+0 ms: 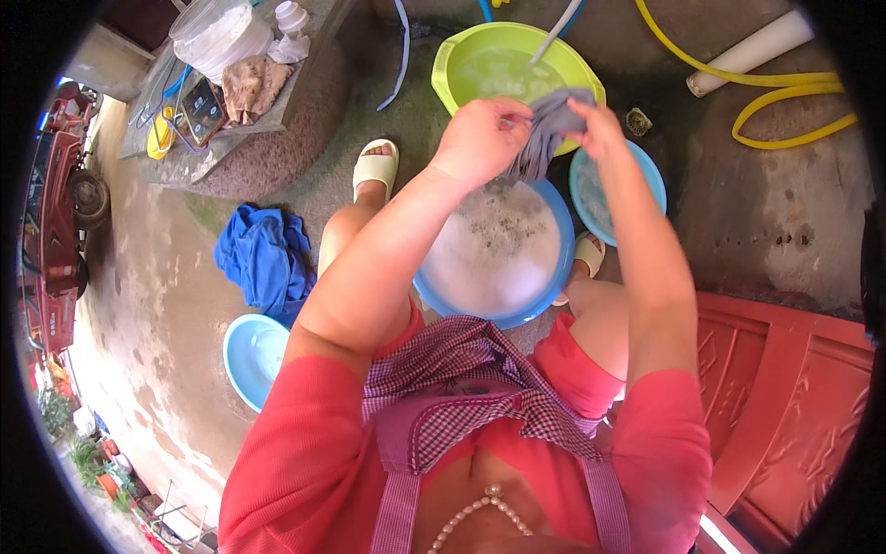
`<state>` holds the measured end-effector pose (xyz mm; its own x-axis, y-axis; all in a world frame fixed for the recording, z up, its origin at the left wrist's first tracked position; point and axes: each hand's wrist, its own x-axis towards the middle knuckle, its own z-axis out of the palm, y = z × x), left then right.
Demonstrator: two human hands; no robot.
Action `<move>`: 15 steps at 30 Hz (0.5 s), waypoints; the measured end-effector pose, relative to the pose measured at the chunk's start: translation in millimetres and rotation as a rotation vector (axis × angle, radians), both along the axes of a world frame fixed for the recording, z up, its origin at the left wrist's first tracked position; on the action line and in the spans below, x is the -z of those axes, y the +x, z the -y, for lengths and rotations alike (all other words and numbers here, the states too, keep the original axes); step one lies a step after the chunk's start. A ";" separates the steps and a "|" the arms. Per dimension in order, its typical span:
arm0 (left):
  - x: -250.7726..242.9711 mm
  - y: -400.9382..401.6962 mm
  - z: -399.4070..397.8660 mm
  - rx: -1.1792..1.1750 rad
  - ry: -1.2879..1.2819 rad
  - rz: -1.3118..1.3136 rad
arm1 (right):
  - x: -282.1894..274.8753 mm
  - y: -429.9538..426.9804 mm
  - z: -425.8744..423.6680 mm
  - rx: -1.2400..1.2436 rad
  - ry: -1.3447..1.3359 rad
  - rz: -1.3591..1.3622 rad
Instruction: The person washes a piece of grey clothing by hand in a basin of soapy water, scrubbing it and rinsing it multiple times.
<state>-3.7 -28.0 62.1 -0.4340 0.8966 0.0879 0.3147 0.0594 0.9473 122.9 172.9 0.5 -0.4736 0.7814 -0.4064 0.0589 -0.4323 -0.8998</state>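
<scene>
A bunched grey cloth hangs between my hands, over the near rim of a green plastic basin of water and the far edge of a blue basin. My left hand pinches the cloth's left side with its fingertips. On the right, my right hand grips the cloth's upper right part. Suds with dark specks fill the blue basin between my feet. A smaller light-blue basin with cloudy water stands to its right. A pale hose reaches into the green basin.
Blue clothing lies on the wet ground at left, by another light-blue basin. A stone slab holds a plastic tub, a phone and a rag. A yellow hose and white pipe lie at upper right.
</scene>
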 end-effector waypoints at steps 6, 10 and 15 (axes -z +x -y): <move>-5.6 -27.6 10.2 -0.130 0.076 0.244 | -66.6 -112.5 -86.1 0.163 0.399 -0.022; -9.4 -32.2 8.5 -0.146 0.140 0.345 | -113.4 -129.8 -116.2 0.395 0.635 -0.126; -14.2 -36.0 12.0 -0.148 0.187 0.355 | -196.0 -112.2 -43.4 0.244 0.666 -0.409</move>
